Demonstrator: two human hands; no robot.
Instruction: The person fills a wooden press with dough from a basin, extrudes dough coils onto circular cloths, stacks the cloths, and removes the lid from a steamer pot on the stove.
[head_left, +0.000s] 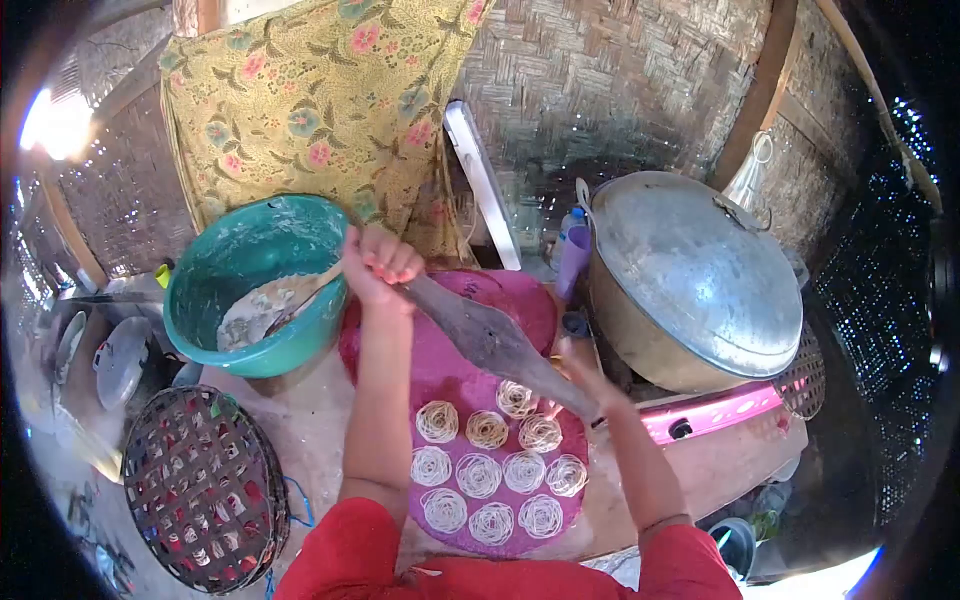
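A long dark wooden noodle press (490, 338), wide in the middle and narrow at both ends, slants across in front of me. My left hand (380, 264) is wrapped round its upper left end, close to the rim of the green basin (330, 350). Around the lower right end, my right hand (578, 372) is closed, somewhat blurred. Beneath the press, several round nests of thin noodles (479, 475) lie in rows on a purple-pink mat (400, 372). Some nests near the press look browner than the whitish front ones. The press's underside is hidden.
A wooden spoon (318, 285) stands in flour (260, 312) inside the basin. To the right is a big lidded metal pot (700, 275) above a pink stove (715, 412). A purple cup (573, 262) stands beside the pot. A dark woven tray (205, 488) lies at left.
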